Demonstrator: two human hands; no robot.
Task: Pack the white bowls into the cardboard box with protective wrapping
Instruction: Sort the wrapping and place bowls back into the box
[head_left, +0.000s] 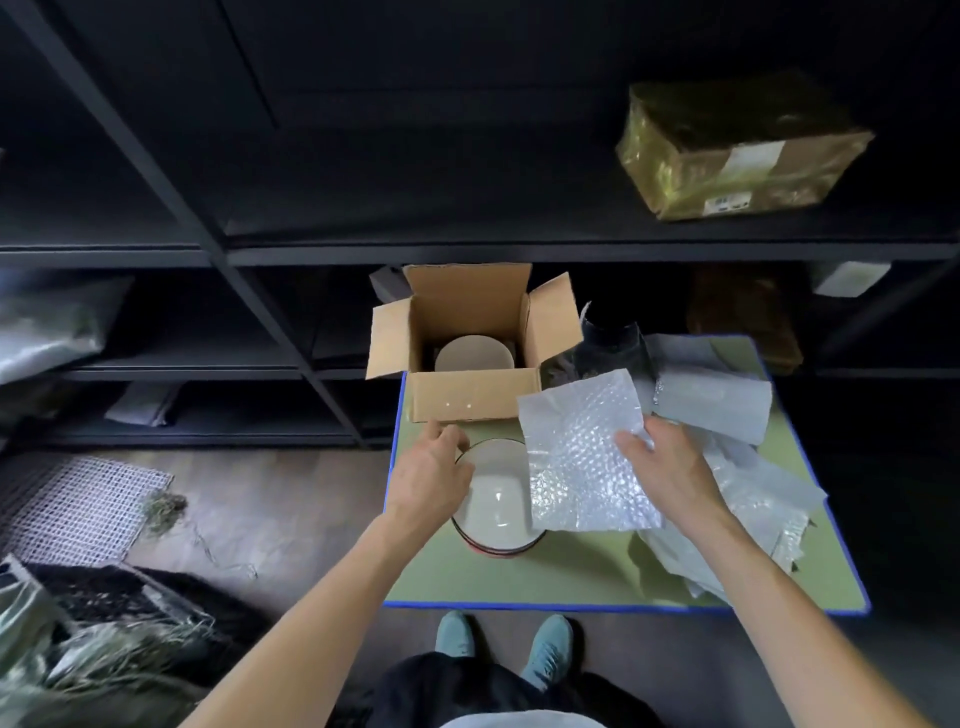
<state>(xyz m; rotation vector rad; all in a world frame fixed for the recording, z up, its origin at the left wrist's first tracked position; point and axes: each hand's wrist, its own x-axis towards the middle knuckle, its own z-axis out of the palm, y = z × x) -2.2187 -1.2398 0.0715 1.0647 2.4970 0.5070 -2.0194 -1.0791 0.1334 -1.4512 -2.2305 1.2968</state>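
A white bowl (496, 506) with a dark rim sits on top of a short stack on the green mat (571, 577). My left hand (434, 475) rests on its left rim, fingers curled over the edge. My right hand (662, 462) pinches a sheet of bubble wrap (576, 447), which hangs over the bowl's right side. Behind the bowls stands the open cardboard box (470, 397), flaps up, with another white bowl (472, 353) inside it.
More sheets of wrapping (727, 415) lie heaped on the mat's right side, and a dark bag (608, 343) stands beside the box. Black shelving runs behind, holding a taped parcel (737, 150). A mesh panel (78, 499) and clutter lie on the floor at left.
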